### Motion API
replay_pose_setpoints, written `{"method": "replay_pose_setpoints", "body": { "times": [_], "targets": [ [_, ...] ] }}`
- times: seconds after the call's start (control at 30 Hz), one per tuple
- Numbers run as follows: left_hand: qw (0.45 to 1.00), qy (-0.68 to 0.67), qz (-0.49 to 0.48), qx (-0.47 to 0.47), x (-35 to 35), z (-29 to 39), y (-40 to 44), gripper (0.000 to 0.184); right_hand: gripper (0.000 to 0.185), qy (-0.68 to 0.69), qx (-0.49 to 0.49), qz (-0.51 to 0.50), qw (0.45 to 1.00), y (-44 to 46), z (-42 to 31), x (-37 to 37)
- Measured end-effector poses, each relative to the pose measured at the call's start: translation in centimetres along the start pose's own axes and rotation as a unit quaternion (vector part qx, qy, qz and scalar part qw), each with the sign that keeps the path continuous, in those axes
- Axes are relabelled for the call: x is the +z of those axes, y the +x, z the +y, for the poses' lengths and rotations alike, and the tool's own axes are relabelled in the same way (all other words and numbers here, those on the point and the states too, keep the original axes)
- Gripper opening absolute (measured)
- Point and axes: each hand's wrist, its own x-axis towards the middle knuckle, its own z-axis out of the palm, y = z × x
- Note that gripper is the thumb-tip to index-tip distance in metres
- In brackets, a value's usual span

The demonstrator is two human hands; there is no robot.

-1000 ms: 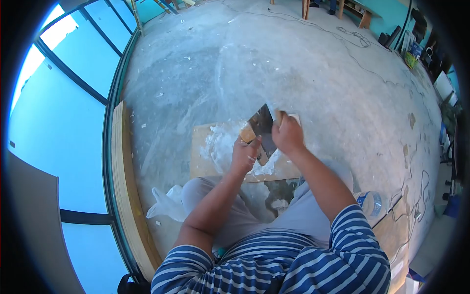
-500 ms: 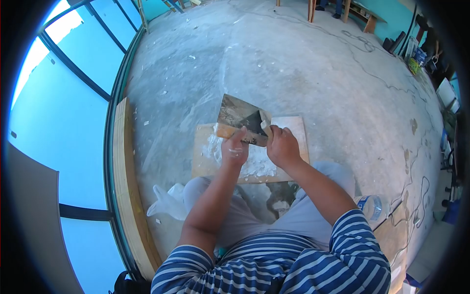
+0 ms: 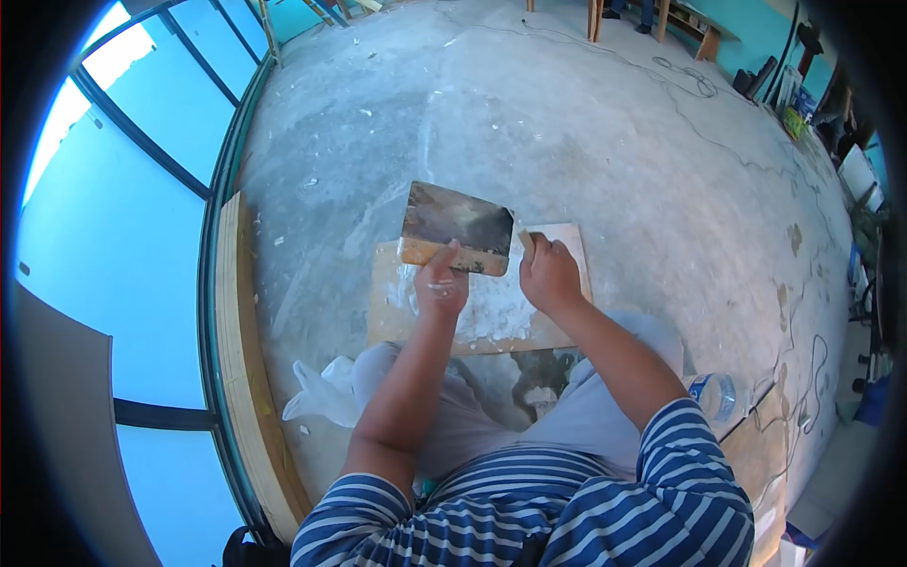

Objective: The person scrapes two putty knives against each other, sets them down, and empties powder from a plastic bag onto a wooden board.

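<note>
My left hand (image 3: 441, 286) is closed around the wooden edge of a wide scraper (image 3: 457, 219), its dark, smeared metal blade facing up. At the right, my right hand (image 3: 551, 274) grips a putty knife (image 3: 527, 243), seen nearly edge-on beside the scraper with a small gap between them. Most of the putty knife's handle is hidden by the fingers. Below both hands a wooden board (image 3: 385, 317) lies on the floor between my knees. White putty (image 3: 496, 312) is spread over it in a rough, lumpy layer.
A white plastic bag (image 3: 323, 395) lies by my left knee. To the right stands a clear plastic container (image 3: 715, 397). Timber planks (image 3: 248, 369) run along the glazed frame on the left. Cables (image 3: 699, 85) trail over the concrete floor (image 3: 586, 142); a person's legs (image 3: 646, 14) show far off.
The putty knife has come off the scraper's blade and moved right, turning edge-on. The scraper has shifted slightly left, and its blade is uncovered.
</note>
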Motion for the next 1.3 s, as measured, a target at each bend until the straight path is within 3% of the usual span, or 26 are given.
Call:
{"method": "replay_pose_setpoints", "body": {
  "times": [0.03, 0.1, 0.17, 0.23, 0.33, 0.37, 0.4, 0.53, 0.63, 0.7, 0.73, 0.77, 0.87, 0.9, 0.97, 1.0, 1.07, 1.17, 1.2, 1.23, 1.3],
  "targets": [
    [0.999, -0.006, -0.020, -0.027, -0.1, 0.0, 0.0, 0.024, 0.025, 0.006, -0.014, -0.003, 1.000, -0.7, -0.2, 0.0],
    [0.972, -0.214, 0.014, -0.092, 0.5, 0.0, 0.6, 0.026, 0.024, 0.017, -0.049, -0.003, 0.999, -1.3, -1.1, -0.3],
    [0.899, -0.397, 0.035, -0.184, 0.4, 0.0, 0.2, 0.029, 0.027, 0.008, 0.014, -0.018, 1.000, -0.6, -0.3, 0.5],
    [0.785, -0.549, 0.043, -0.284, 0.4, 3.5, 0.6, 0.034, 0.026, -0.005, 0.073, -0.003, 0.997, 1.1, 1.5, 0.7],
    [0.838, -0.497, 0.057, -0.217, 0.6, 3.6, 1.1, 0.041, 0.026, 0.022, -0.056, 0.022, 0.998, -0.5, 0.3, 0.2],
    [0.831, -0.507, 0.050, -0.223, 0.4, 3.0, 1.3, 0.040, 0.026, 0.030, -0.101, 0.024, 0.994, -1.3, -0.6, 0.0],
    [0.823, -0.518, 0.043, -0.229, 0.3, 2.3, 1.5, 0.039, 0.027, 0.034, -0.096, -0.025, 0.995, -1.8, -1.7, -0.6],
    [0.818, -0.524, 0.031, -0.234, 0.1, 1.6, 1.3, 0.039, 0.030, 0.043, -0.164, -0.056, 0.984, -2.2, -2.0, -0.9],
    [0.794, -0.551, 0.079, -0.244, 0.4, 2.9, 1.4, 0.036, 0.031, 0.057, -0.174, -0.064, 0.981, -2.8, -2.2, -1.1],
    [0.954, -0.259, 0.030, -0.150, -0.7, -3.4, 0.5, 0.033, 0.031, 0.052, -0.177, -0.045, 0.982, -2.1, -1.4, -0.2],
    [0.992, -0.080, -0.008, -0.098, -0.7, -3.5, 1.0, 0.033, 0.030, 0.037, -0.187, -0.018, 0.981, -1.9, -1.2, 0.0],
    [0.994, 0.102, -0.026, -0.038, -0.7, -3.6, 1.5, 0.032, 0.029, 0.023, -0.203, 0.014, 0.979, -2.1, -1.4, 0.0],
    [0.971, 0.236, -0.015, 0.046, -0.3, -0.6, 0.5, 0.027, 0.025, 0.017, -0.213, 0.018, 0.977, -1.7, -2.4, -0.7],
    [0.986, 0.162, -0.033, 0.019, 0.3, -1.5, 0.3, 0.025, 0.024, 0.025, -0.217, 0.017, 0.976, -1.7, -2.7, -1.0],
    [0.982, 0.170, -0.029, 0.075, 1.0, 2.9, -0.6, 0.018, 0.024, 0.014, -0.213, 0.015, 0.977, -1.4, -2.0, -0.8],
    [0.993, 0.091, -0.029, 0.066, 1.2, 4.1, -0.7, 0.017, 0.024, 0.010, -0.206, 0.014, 0.978, -1.3, -2.1, -0.8],
    [0.999, -0.013, -0.022, -0.045, 1.7, 3.8, -0.5, 0.016, 0.023, 0.011, -0.192, 0.007, 0.981, -1.8, -2.4, -0.8],
    [0.941, 0.303, -0.135, 0.065, 1.2, 4.6, -1.9, 0.027, 0.021, 0.010, -0.188, 0.047, 0.981, -2.2, -2.1, 0.3],
    [0.989, 0.045, -0.120, -0.071, 2.0, 4.3, -2.3, 0.026, 0.021, 0.009, -0.190, 0.068, 0.979, -2.0, -2.0, 0.4],
    [0.950, -0.217, -0.096, -0.201, 2.9, 4.0, -2.6, 0.026, 0.020, -0.003, -0.144, 0.064, 0.988, -1.6, -1.7, 0.1],
    [0.923, -0.277, -0.105, -0.247, 3.1, 4.5, -2.7, 0.026, 0.020, -0.028, -0.050, 0.054, 0.997, -0.1, -0.7, -1.0]
  ]
}}
